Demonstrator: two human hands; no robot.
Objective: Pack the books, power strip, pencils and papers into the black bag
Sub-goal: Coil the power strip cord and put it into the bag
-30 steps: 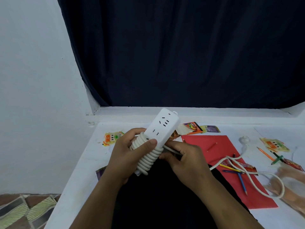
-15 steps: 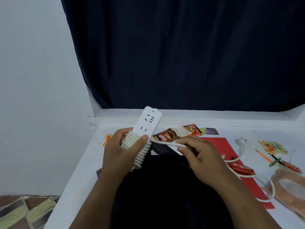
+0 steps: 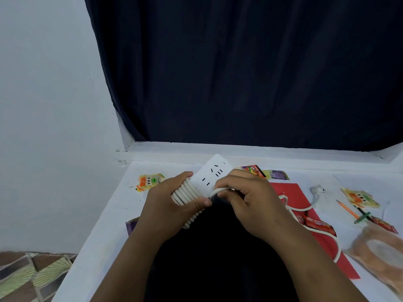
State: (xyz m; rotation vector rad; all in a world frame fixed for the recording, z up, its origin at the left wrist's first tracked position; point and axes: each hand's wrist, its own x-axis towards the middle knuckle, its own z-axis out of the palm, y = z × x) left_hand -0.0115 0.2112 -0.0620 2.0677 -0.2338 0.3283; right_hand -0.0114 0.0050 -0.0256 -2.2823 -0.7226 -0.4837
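Power strip [image 3: 210,177] rigid, light; left hand [image 3: 172,205] clamps its coiled end. Right hand [image 3: 244,201] pinches springy cord [image 3: 305,209] trailing toward 3 o'clock; grip the coils.

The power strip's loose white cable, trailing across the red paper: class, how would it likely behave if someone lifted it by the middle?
The cable would probably droop, since it already lies in slack curves. Its plug end would likely swing and drag over the red paper. The turns wound on the power strip may loosen unless the left hand holds them.
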